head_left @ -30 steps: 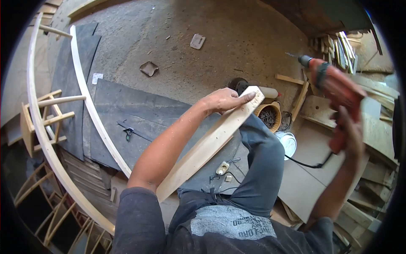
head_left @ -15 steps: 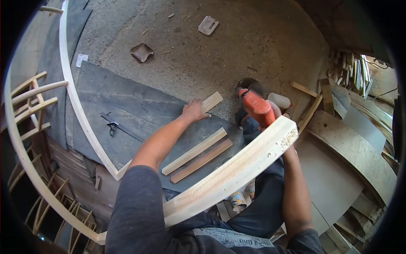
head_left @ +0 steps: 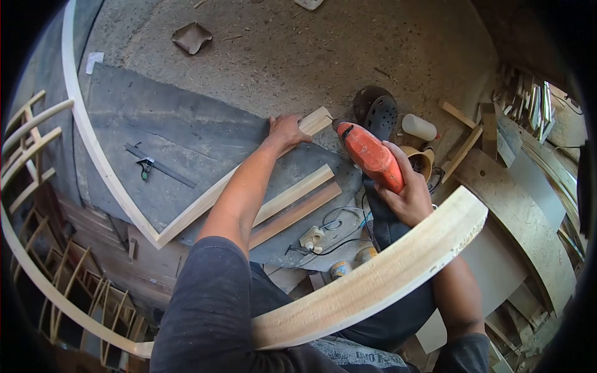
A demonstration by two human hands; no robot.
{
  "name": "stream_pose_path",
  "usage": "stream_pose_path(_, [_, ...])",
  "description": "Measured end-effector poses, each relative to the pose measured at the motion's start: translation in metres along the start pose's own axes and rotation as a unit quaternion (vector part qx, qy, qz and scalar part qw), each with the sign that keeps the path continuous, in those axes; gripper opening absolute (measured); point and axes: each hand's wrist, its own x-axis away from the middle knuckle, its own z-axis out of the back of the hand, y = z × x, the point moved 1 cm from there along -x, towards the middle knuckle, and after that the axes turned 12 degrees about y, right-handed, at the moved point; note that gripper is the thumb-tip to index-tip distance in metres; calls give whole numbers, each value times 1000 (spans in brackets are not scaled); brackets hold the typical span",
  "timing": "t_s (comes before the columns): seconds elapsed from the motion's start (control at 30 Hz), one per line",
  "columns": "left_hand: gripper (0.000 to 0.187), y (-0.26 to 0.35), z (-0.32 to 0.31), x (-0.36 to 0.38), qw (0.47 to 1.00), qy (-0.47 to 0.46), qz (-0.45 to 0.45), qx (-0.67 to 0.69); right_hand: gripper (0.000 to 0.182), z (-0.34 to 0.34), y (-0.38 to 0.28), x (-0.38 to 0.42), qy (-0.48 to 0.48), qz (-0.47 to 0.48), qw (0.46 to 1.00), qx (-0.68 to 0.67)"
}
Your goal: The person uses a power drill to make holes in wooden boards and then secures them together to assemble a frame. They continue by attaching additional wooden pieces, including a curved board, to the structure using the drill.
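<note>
Orange-red, the drill [head_left: 373, 155] sits in the right hand [head_left: 410, 198], whose fingers wrap its grip, and its nose points away from that hand towards the left one. The left hand [head_left: 288, 132] is moderately spread, thumb apart from the fingers, pressing on a pale wooden rail [head_left: 316, 122] near its end. The drill's nose is just beside that end; whether the bit touches the wood, I cannot tell. On the near side of the left hand, a loose pale strip [head_left: 300, 191] and a reddish-brown strip [head_left: 298, 214] lie side by side on the dark sheet [head_left: 217, 133]. Left of the left hand is a combination square [head_left: 163, 168]. A thick curved timber [head_left: 373, 280] crosses nearer the body than both hands, passing over the right forearm. Beyond the right hand are a dark clog [head_left: 380, 115], a white bottle [head_left: 418, 127] and a round basket [head_left: 425, 163], partly hidden
</note>
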Motion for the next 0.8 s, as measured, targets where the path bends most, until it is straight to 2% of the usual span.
stream_pose_path(0.07, [83, -5, -6, 0, 1000, -11, 1, 20, 77, 0, -4, 0, -5, 14, 1000, 5])
stream_pose_path(0.13, [85, -1, 4, 5, 999, -28, -3, 20, 76, -1, -7, -1, -7, -18, 1000, 10])
stream_pose_path(0.17, [85, 0, 2, 4, 999, -28, -1, 21, 72, -4, -3, -1, 31, 60, 997, 23])
stream_pose_path(0.27, [89, 0, -4, 4, 998, -23, 28, 43, 71, -4, -2, 0, 28, 70, 997, 30])
stream_pose_path(0.37, [92, 2, -6, 8, 999, -3, 7, 54, 72, -4, -7, 0, 11, 41, 999, 33])
stream_pose_path(0.47, [92, 1, -5, 8, 999, -9, 15, 44, 72, -6, -5, 0, 24, 67, 996, 46])
stream_pose_path(0.8, [93, -1, -9, 6, 999, -9, 14, 51, 71, -8, -10, -3, 19, 55, 997, 56])
